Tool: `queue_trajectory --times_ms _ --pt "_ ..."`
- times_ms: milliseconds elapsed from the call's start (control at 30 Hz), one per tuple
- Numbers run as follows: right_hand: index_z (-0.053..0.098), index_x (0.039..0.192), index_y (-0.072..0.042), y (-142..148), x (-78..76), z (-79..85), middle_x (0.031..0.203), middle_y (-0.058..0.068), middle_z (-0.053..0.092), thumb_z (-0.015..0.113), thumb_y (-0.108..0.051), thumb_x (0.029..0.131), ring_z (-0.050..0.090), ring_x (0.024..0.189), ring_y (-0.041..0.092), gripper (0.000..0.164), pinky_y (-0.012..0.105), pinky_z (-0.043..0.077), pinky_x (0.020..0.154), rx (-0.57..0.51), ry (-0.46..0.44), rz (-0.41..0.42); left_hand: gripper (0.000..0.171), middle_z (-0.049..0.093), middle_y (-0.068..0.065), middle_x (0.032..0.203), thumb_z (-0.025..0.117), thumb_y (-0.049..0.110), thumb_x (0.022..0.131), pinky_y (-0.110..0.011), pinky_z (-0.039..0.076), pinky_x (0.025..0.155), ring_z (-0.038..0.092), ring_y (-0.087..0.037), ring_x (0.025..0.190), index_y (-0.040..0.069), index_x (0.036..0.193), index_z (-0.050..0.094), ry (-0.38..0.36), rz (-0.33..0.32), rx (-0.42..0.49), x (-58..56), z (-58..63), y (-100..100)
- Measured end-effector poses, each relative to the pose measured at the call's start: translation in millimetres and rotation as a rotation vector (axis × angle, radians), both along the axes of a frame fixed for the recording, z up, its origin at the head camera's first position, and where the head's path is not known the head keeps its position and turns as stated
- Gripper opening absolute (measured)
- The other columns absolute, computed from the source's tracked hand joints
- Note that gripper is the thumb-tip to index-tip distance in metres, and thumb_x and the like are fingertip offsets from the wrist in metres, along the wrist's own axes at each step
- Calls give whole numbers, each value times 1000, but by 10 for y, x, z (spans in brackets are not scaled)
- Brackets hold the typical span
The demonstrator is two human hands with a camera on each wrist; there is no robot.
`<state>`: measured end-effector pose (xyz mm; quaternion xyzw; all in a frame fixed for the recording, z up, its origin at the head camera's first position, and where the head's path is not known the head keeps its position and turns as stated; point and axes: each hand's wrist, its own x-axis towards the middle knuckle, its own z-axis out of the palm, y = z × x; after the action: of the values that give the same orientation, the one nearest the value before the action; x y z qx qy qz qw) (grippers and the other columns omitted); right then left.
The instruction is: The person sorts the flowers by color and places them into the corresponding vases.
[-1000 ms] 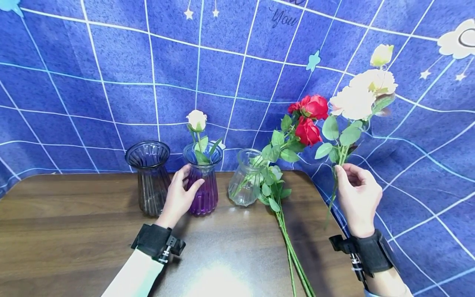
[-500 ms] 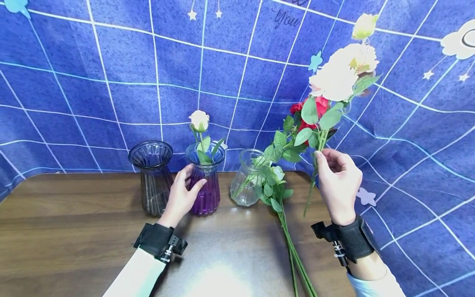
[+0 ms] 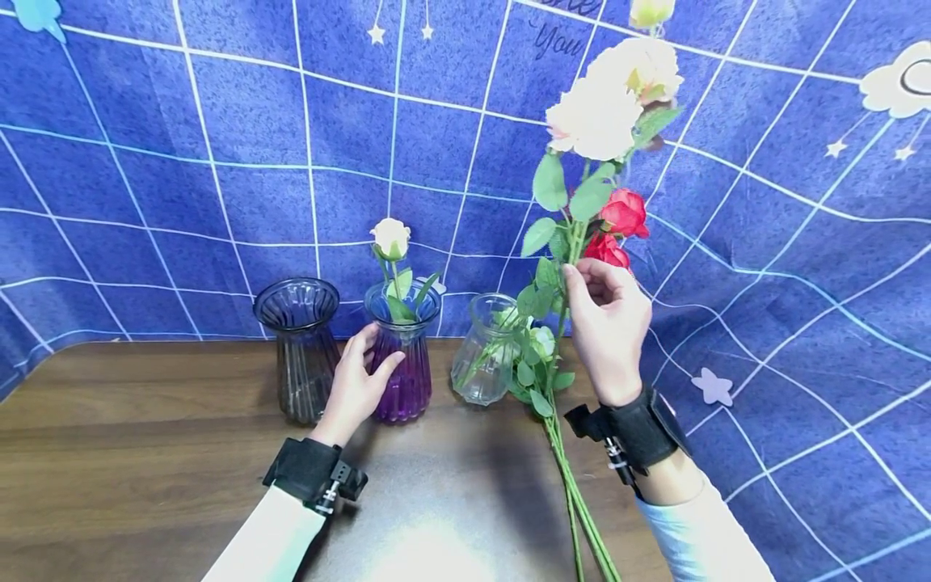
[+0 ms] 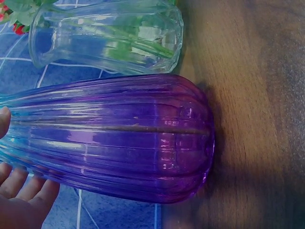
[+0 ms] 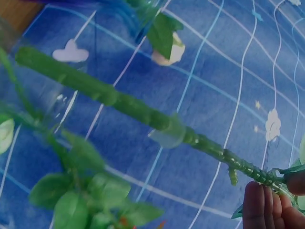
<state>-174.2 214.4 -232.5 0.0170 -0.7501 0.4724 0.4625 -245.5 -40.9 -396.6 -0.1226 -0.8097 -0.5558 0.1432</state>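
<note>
My left hand (image 3: 356, 384) holds the purple-blue ribbed glass vase (image 3: 409, 380), thumb in front and fingers at its side below the rim. One white rose (image 3: 391, 238) stands in that vase; its stem shows through the glass in the left wrist view. My right hand (image 3: 609, 331) pinches the green stem (image 5: 128, 106) of a spray of large pale artificial flowers (image 3: 600, 109). The spray is upright in the air, right of the vases. In the right wrist view, the stem's cut end hangs free, away from the fingers.
A dark grey glass vase (image 3: 296, 372) stands left of the purple one. Right of it is a clear vase (image 3: 482, 376) with a green stem inside. Red roses (image 3: 625, 212) and long green stems (image 3: 570, 485) lie at the table's right. A blue patterned cloth (image 3: 240, 194) hangs behind.
My right hand has carried the pale flower spray leftward and upward, from the right side to in front of the red roses. The left hand keeps its place on the purple vase.
</note>
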Motion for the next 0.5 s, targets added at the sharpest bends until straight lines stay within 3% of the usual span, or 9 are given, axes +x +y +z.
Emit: queue_trajectory --times_ms 200,500 --pt "69 90 1 -241 -138 80 77 10 66 70 -16 83 52 58 -3 18 13 44 56 2 16 48 62 42 -23 137 64 19 89 -46 39 107 41 -33 130 -3 138 35 -9 3 -8 4 -13 -10" --pt "68 88 3 -475 -261 193 78 12 64 69 -14 83 53 62 0 17 15 46 60 3 94 114 61 42 -23 137 64 20 89 -46 39 107 42 -34 128 -3 138 36 9 1 -10 -2 -5 -12"
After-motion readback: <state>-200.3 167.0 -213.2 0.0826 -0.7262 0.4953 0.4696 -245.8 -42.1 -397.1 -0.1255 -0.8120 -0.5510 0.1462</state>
